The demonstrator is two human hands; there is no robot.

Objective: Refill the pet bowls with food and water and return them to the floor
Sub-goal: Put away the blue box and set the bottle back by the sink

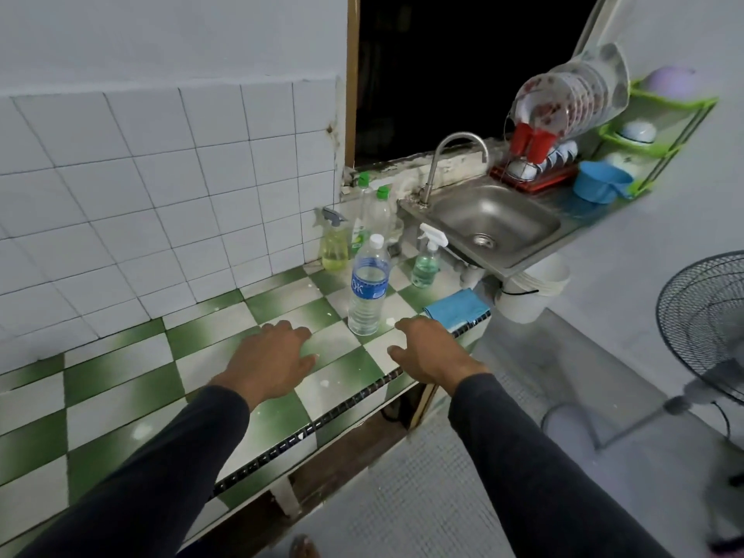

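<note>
Hands both out over the green-and-white checkered surface (120,380), palms down, dark sleeves to the wrists. Left hand (270,356): grip wide, fingers spread and relaxed, holding nothing; cannot tell if it touches the tiles or hovers just above. Right hand (428,352): grip also wide, fingers loosely extended, empty, at the surface's front edge.

Water bottle (368,285) stands upright on the surface at 12 o'clock from the gap between the hands, just beyond the fingertips, apart from both. White cap on, blue label, mostly full of clear liquid. No contact with either hand.

Blue cloth (457,308) lies folded flat at 1 o'clock from the right hand, near the surface's end. Small spray bottle (426,259) with greenish liquid sits at 1 o'clock from the water bottle. Yellow spray bottle (335,243) and two green-capped bottles (374,211) cluster at 11–12 o'clock behind it, against the tiled wall (141,187).

Steel sink (489,223) with curved faucet (455,163) is further back at 1 o'clock. Dish rack (535,171) with plates and red cups stands past the sink; blue dipper (600,181) beside it, green shelf (660,122) with bowls at 2 o'clock. Standing fan (704,324) on the floor at 3 o'clock. White bucket (531,292) hangs under the sink's end.

Pet bowls: not identifiable here.
</note>
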